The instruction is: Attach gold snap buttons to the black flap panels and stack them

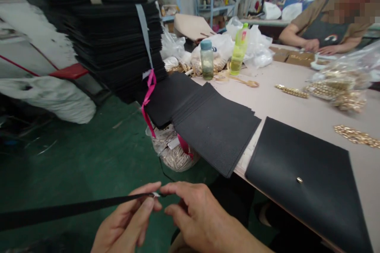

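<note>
My hands, left (126, 223) and right (197, 215), pinch a flat, matte black strap (68, 208) at its tip; a smooth black flap (308, 182) lies at two o'clock on the bench (297, 102).

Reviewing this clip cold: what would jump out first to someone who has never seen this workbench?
First, the two hands low in the frame: the left hand and right hand pinch the end of a black strap that runs off to the left. Next, the black flap piece with a small metal stud lies on the table at the right, beside a fanned stack of black sheets. Gold chains lie further right.
</note>
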The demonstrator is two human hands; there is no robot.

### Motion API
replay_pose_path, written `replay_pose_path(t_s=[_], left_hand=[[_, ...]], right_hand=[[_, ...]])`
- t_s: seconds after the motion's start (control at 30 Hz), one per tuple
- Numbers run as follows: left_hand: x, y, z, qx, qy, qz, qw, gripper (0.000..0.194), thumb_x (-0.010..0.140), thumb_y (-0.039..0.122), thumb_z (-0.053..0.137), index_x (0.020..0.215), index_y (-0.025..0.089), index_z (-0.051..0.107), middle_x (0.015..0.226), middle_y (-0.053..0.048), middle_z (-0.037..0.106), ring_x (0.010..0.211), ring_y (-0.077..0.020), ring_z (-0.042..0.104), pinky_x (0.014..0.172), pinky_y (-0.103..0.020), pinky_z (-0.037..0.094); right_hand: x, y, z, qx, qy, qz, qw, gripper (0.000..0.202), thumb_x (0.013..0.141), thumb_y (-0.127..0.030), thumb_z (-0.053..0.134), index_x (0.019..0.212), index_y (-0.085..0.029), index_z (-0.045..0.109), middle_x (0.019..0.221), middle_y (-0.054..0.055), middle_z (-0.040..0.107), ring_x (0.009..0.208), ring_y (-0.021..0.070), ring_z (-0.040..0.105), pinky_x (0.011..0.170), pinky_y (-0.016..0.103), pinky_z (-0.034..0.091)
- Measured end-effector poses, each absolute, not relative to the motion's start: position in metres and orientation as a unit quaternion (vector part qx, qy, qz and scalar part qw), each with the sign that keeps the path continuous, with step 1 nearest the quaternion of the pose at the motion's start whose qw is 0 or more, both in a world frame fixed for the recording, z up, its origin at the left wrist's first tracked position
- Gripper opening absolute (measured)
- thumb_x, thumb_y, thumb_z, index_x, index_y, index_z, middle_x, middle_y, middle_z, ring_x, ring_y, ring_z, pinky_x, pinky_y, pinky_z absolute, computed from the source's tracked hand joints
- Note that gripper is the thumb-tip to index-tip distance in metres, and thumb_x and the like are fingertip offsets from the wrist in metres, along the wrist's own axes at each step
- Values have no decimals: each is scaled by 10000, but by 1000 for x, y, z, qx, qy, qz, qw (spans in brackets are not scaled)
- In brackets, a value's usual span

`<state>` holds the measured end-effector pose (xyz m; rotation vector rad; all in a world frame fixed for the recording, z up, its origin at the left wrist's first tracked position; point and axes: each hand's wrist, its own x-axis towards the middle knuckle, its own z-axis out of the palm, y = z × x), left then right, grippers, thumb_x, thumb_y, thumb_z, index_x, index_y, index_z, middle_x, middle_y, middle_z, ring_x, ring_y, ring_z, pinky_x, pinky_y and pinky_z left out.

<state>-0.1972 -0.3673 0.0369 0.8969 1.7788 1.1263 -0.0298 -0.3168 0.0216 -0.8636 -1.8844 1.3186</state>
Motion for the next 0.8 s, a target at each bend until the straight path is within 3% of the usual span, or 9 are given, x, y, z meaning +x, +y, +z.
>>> replay_pose_path(t_s=[0.2,0.3,0.5,0.8], left_hand=[[-194,-360,32,306,652,450,528,384,732,464,752,985,180,694,690,-7,650,470,-59,423,432,-161,338],[-191,-360,36,295,634,447,558,356,731,439,756,970,186,684,673,-2,636,493,-62,432,457,-165,325],[-187,-359,43,269,618,429,602,323,737,443,731,911,182,655,642,20,590,478,-55,375,462,-180,282],[-184,-361,46,261,605,429,618,229,803,361,668,940,179,645,671,23,577,506,-56,371,497,-192,289]], right_hand=[[-33,-316,15,-339,-731,477,350,250,870,-69,545,1039,-203,671,1007,34,678,959,163,631,869,256,478],[-35,-317,8,-333,-744,463,348,216,900,-87,507,993,-196,667,922,33,677,851,150,635,794,242,489],[-32,-319,-2,-313,-766,428,363,305,901,-81,465,1122,-193,643,934,51,684,841,165,632,770,264,493],[-30,-321,-8,-284,-776,404,392,322,907,-61,423,1141,-191,602,979,64,679,887,175,635,799,293,512]])
